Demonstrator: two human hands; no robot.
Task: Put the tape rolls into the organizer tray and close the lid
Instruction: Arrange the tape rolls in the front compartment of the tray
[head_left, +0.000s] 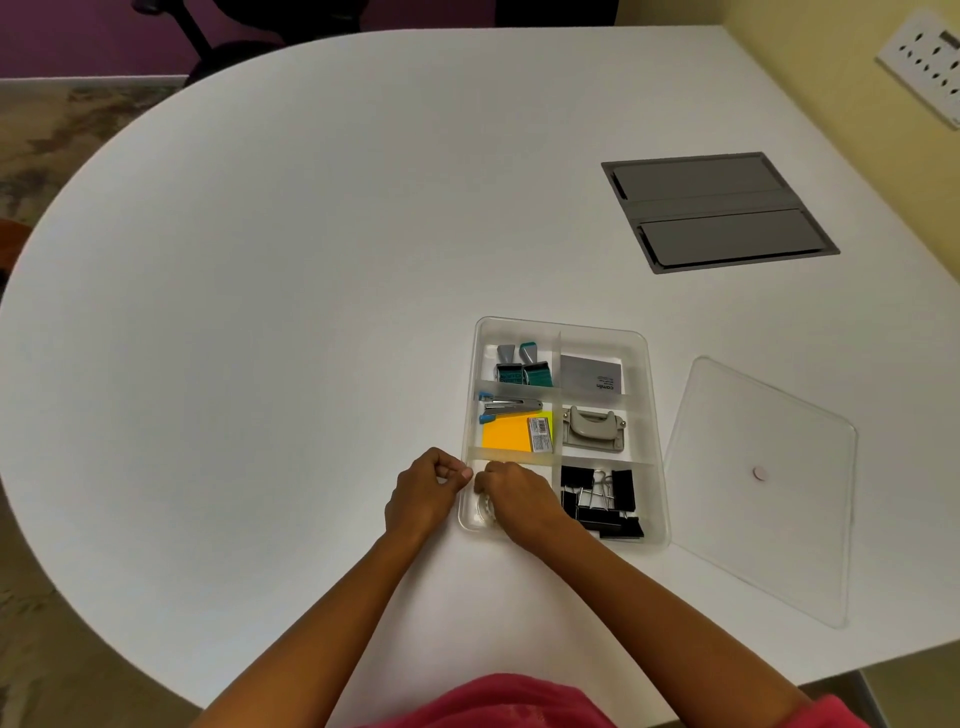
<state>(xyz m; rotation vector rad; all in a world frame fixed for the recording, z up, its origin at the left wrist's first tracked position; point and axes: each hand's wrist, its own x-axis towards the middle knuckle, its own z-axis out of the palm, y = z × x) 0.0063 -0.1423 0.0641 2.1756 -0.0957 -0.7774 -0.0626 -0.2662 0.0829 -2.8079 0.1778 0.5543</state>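
A: Where's the tape (485, 506)?
B: In the tray's (655, 441) near-left cell, mostly hidden under the right hand (517, 499).
A: Gripped?
B: Can't tell. Left hand (426, 491) curled beside the tray wall; lid (769, 488) off, on the surface (311, 260).

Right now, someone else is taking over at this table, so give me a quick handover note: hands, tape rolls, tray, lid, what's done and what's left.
Left hand: curled shut at the tray's near-left outer wall; whether it holds anything cannot be told.
Right hand: inside the near-left compartment of the organizer tray, over a clear tape roll that is partly hidden.
No other tape rolls are visible on the table.
Lid: lying flat on the table right of the tray, off.
Left: let go of the roll, put the lid on.
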